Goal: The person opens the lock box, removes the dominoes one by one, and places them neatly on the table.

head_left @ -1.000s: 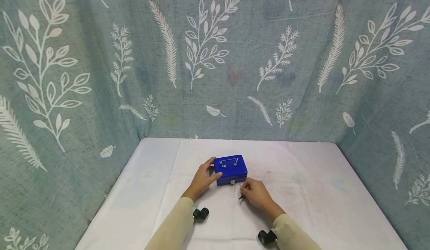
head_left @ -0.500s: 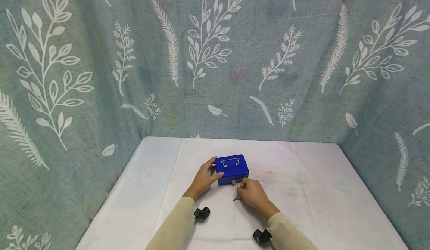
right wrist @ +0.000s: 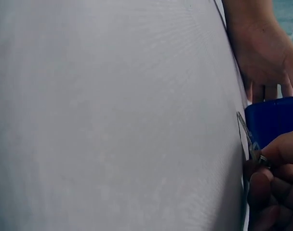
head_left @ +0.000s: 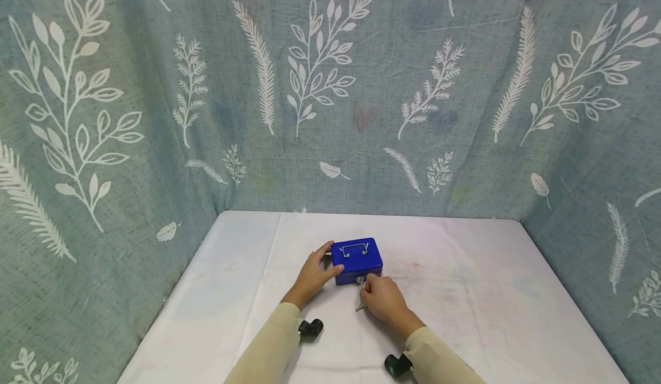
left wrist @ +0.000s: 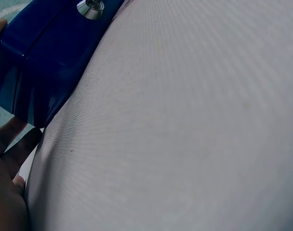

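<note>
A small blue cash box (head_left: 356, 258) with a wire handle on its lid sits on the table, its lid down. My left hand (head_left: 311, 278) grips the box's left side, thumb at the front edge of the lid and fingers reaching round the back corner. On the box's front is a round silver lock (left wrist: 91, 8). Right in front of that lock, my right hand (head_left: 383, 298) pinches a small key (right wrist: 264, 161) between thumb and forefinger. A second key (right wrist: 244, 128) hangs from the same bunch, pointing down toward the cloth.
A white cloth (head_left: 465, 292) with faint stains and creases covers the table. Blue-grey curtains (head_left: 330, 114) with white leaf prints stand round the back and sides. Each wrist wears a small black camera (head_left: 311, 328), jutting out low over the table.
My right hand has moved left, bringing the keys up to the lock at the box's front. The left hand keeps its hold and the box stays in place.
</note>
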The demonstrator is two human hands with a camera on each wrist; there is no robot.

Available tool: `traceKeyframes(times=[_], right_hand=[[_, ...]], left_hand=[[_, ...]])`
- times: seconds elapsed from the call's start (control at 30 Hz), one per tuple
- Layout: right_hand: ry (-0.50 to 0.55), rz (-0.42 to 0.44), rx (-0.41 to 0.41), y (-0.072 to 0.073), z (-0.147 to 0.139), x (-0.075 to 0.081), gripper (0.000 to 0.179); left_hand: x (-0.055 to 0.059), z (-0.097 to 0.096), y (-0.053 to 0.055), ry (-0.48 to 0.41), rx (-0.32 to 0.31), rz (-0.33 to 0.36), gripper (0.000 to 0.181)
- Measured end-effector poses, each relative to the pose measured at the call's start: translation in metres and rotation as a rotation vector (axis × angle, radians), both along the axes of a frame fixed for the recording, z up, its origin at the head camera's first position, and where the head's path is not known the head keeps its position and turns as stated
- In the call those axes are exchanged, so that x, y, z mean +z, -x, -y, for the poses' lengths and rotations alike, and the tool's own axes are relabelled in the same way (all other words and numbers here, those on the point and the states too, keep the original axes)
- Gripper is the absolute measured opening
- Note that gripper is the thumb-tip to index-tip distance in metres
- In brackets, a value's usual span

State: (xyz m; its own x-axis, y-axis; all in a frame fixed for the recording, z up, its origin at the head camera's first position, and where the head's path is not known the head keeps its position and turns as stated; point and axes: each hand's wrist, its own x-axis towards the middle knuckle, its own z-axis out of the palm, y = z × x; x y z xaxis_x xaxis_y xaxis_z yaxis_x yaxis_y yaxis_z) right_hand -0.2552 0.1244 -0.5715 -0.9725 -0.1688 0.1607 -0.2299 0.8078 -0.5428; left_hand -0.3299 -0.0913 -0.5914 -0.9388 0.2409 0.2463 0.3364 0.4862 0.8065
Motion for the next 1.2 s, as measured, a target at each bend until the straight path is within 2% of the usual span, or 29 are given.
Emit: traceKeyframes(times=[0.2, 0.43, 0.7, 1.0, 1.2], right_hand=[[-0.05, -0.041, -0.027, 0.0, 0.004, -0.001, 0.024], [-0.06, -0.017, -0.021, 0.003, 0.008, -0.001, 0.024], [-0.1, -0.096, -0.024, 0.008, 0.008, 0.0, 0.023], [-0.068, -0.026, -0.051, 0.011, 0.008, 0.0, 0.022], [0.004, 0.036, -0.065, 0.01, 0.005, 0.002, 0.024]], left_hand=[[0.0, 0.0, 0.0, 0.006, 0.003, 0.02, 0.081], [0.001, 0.0, -0.001, 0.006, 0.008, 0.031, 0.081], [0.003, -0.001, -0.001, 0.0, 0.008, 0.039, 0.08], [0.003, -0.002, -0.002, -0.011, -0.002, 0.053, 0.082], [0.001, -0.001, -0.001, -0.011, 0.011, 0.056, 0.082]])
